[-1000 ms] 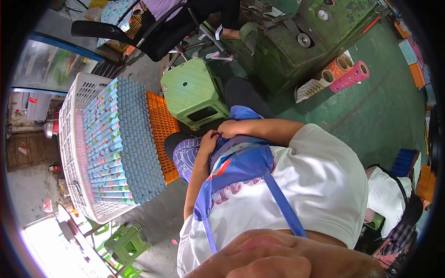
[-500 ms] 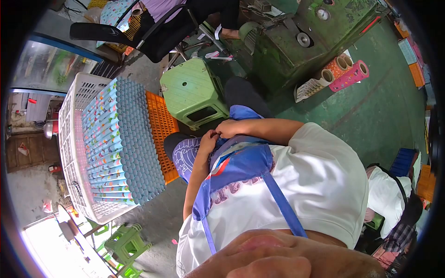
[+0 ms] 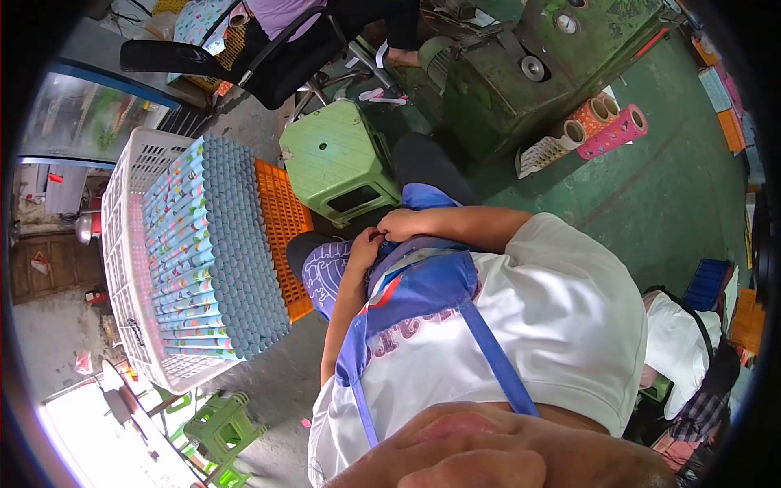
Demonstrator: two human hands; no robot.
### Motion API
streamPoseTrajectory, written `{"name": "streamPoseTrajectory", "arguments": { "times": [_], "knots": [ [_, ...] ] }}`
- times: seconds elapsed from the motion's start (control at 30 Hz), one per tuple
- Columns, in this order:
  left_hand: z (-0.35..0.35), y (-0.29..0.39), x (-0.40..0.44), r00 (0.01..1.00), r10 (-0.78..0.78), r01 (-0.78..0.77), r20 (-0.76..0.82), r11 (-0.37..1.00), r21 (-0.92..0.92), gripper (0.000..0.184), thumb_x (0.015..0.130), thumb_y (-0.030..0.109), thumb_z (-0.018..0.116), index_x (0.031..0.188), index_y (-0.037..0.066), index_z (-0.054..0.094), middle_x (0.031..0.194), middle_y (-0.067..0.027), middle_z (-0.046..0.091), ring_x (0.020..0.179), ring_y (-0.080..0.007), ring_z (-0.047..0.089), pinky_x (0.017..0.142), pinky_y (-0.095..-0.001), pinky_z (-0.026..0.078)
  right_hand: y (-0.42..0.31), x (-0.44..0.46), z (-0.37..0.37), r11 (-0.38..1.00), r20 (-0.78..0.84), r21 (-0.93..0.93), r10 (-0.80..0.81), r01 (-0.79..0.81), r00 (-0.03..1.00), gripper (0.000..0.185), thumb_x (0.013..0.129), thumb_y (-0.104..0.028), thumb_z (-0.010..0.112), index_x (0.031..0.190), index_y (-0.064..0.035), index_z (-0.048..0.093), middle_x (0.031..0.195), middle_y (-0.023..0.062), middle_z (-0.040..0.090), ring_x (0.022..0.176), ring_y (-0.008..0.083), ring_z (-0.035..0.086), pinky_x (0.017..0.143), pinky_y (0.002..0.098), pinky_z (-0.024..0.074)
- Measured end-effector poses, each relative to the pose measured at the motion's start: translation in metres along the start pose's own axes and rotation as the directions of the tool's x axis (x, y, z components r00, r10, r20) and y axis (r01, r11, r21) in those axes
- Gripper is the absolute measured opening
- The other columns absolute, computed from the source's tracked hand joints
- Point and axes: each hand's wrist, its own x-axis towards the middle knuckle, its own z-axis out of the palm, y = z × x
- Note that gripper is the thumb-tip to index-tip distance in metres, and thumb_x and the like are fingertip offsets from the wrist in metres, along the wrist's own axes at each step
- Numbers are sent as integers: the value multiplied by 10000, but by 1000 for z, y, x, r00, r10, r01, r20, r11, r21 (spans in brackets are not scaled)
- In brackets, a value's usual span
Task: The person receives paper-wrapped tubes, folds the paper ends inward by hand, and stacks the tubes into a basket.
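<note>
My left hand (image 3: 365, 248) and my right hand (image 3: 399, 225) are close together over my lap, at the lower part of the blue apron (image 3: 427, 289). The fingers of both hands are curled and pinched near each other. What lies between the fingertips is too small and hidden to make out. Just beyond my hands stands a green plastic stool (image 3: 333, 154) with a round hole in its top. To the left, a stack of blue patterned paper tubes (image 3: 244, 252) lies in a white plastic basket (image 3: 122, 268), open ends toward me.
An orange crate (image 3: 281, 220) stands between the tubes and my legs. A green machine (image 3: 504, 106) is ahead on the right, with several patterned rolls (image 3: 614, 132) beside it. A person (image 3: 289, 16) sits by a black chair at the top. Green stools (image 3: 215, 427) stand lower left.
Almost nothing differs. My hands keep the same place and pose over my lap, and the view has shifted very slightly.
</note>
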Motion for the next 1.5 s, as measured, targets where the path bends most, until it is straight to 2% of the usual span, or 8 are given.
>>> {"name": "streamPoseTrajectory", "arguments": {
  "times": [0.17, 0.47, 0.57, 0.63, 0.97, 1.3, 1.43, 1.5],
  "knots": [
    [2, -15, 5, 995, 78, -84, -56, 990, -111, 220, 933, 115, 639, 1117, -3, 668, 978, -114, 721, 907, -195, 669, 834, -311, 512, -4, -27, -37, 955, -439, -98, -293, 279, 849, 179, 827, -160, 616, 958, -82, 709, 988, 162, 681, 953, 359, 663, 789, 501, 509],
    [-3, -14, 12, 999, 13, -10, 49, 998, -65, 202, 941, 98, 627, 1116, 3, 662, 938, -31, 673, 857, -115, 607, 789, -260, 488, 120, -212, -409, 396, -968, -240, -171, -886, 186, 136, 934, -145, 618, 941, -27, 686, 935, 160, 627, 902, 328, 614, 864, 415, 486],
    [-2, -10, 16, 998, 16, -12, 53, 998, -64, 209, 946, 91, 623, 1130, -1, 661, 958, -19, 667, 871, -107, 600, 798, -250, 483, 163, -232, -474, 453, -981, -172, 5, -875, 195, 245, 904, -190, 648, 1025, 13, 711, 1025, 192, 690, 1008, 366, 649, 892, 450, 505],
    [1, -7, 17, 998, -43, 48, 48, 993, -109, 212, 948, 94, 620, 1129, -8, 660, 958, -22, 668, 878, -108, 601, 806, -252, 484, 236, -220, -502, 526, -764, 196, 611, -828, 208, 379, 844, -262, 711, 1094, 23, 717, 1111, 219, 710, 1042, 387, 674, 883, 477, 527],
    [0, -19, 17, 999, 0, 7, 38, 984, -178, 211, 945, 90, 620, 1125, -13, 659, 950, -21, 666, 867, -111, 600, 806, -253, 483, 234, -259, -448, 479, -815, 230, 571, -847, 102, 416, 777, -249, 805, 1076, 27, 722, 990, 184, 740, 906, 325, 722, 783, 419, 558],
    [1, -13, 14, 998, 57, -54, 29, 993, -107, 193, 947, 100, 628, 1107, 1, 666, 909, -12, 662, 846, -110, 592, 780, -260, 484, 152, -371, -269, 656, -589, 375, 714, -655, 378, 451, 759, -333, 793, 1048, 6, 724, 960, 147, 744, 830, 217, 712, 791, 359, 549],
    [6, -21, 15, 999, 53, -53, -3, 993, -106, 212, 939, 117, 643, 1118, 6, 667, 928, -37, 675, 865, -138, 609, 802, -287, 498, 31, -253, -283, 885, -893, 398, 315, 240, 320, 381, 889, -353, 771, 1104, -44, 717, 954, 41, 734, 776, 123, 648, 741, 316, 539],
    [4, -10, 13, 994, 104, -104, 41, 995, 0, 234, 938, 135, 653, 1135, 8, 659, 958, -77, 693, 903, -161, 631, 835, -310, 508, 21, -191, -293, 844, -791, 506, 371, 179, 487, 352, 942, -263, 724, 1158, 13, 681, 1046, 62, 716, 911, 127, 653, 845, 316, 528]
  ]
}}
